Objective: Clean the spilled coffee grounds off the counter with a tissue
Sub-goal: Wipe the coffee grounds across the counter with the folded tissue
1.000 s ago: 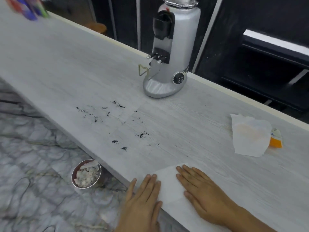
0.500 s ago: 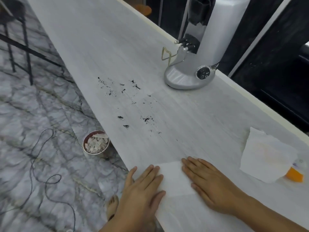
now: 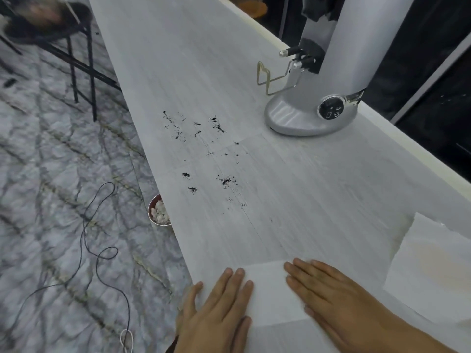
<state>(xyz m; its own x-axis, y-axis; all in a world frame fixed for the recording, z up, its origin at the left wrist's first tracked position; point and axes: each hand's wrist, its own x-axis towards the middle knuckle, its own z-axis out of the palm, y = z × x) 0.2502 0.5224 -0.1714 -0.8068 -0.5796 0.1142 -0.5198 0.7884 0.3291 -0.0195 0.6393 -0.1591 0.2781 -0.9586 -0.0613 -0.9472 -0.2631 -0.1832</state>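
Your hands had hardly shifted since half a second before. What moved was your view, which swung closer, so the grinder's top and the orange thing by the far napkin slid out of frame.

Your left hand lay flat on the left side of the tissue, fingers straight and together, thumb out near the counter's front edge. Your right hand lay flat on the tissue's right side, fingers straight and pointing up the counter. Neither hand curled round anything; both rested open on the sheet.

The tissue sat spread on the counter at its near end, with a white strip of it showing between your hands. The coffee grounds lay farther along, well apart from the tissue, scattered in small dark clumps and specks from near the front edge towards the grinder. The grinder stood upright by the back edge, its wire fork sticking out over the counter.

A second napkin, faintly stained, lay on the counter just beside your right wrist. Below the front edge a small bowl of pale bits sat on the marble floor, partly hidden by the counter, and a thin dark cable looped across the floor near it.
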